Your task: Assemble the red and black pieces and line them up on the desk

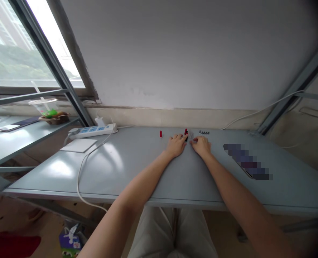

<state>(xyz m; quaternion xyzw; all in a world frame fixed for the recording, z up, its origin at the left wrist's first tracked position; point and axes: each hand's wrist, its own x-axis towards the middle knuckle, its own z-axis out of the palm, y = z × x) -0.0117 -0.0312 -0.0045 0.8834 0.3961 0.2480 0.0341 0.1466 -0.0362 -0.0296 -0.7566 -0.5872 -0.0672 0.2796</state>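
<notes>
Long axis of a small red-and-black piece [186, 134]: roughly upright in the view, running away from the body, with any exact tilt too small to tell. Position: between the two hands, just past the fingertips of the left hand [177, 145], on the gray tabletop [121, 172] and close to its far edge. Right hand [201, 146] just beside the piece, its fingers [192, 142] next to a small gray bit [191, 135].

Both hands palm-down and close together, though not touching each other; wrists angled inward. Any actual grip on the piece: impossible to tell from this view.

Further along the far edge: a small red piece [160, 133] well left of the hands, and a short row of small dark pieces [203, 132] just beyond the right hand. Wall [175, 53] directly behind that edge, so little room past the fingertips. Much more tabletop toward the near edge, under and beside the forearms.

Farther left: a white power strip [93, 131], a white cable [81, 179] looping over the near edge, and a flat white pad [78, 145]. To the right, a flat object under a pixelated blur [247, 161] — too obscured to name.
</notes>
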